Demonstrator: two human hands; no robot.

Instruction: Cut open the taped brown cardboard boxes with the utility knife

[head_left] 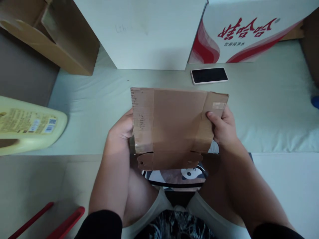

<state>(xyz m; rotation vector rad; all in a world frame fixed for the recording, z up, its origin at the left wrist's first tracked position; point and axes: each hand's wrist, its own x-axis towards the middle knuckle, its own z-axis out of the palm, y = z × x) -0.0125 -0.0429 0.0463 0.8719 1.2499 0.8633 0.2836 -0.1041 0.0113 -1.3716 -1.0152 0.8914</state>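
A flattened brown cardboard box is held up above my lap, creased into panels, with a torn-edged flap along its lower side. My left hand grips its left edge; the fingers are hidden behind the cardboard. On the right side my right hand is closed on the edge, thumb in front and the other fingers behind. Printed marks run down the left panel, and a pale label patch sits near the top right corner. Under the cardboard, a bag or cloth with a cartoon face partly shows between my legs.
Beyond the cardboard, a phone lies on the pale green sheet. White boxes stand behind it, one with red lettering. An open brown carton is at upper left, a yellow jug at left. Red bars show lower left.
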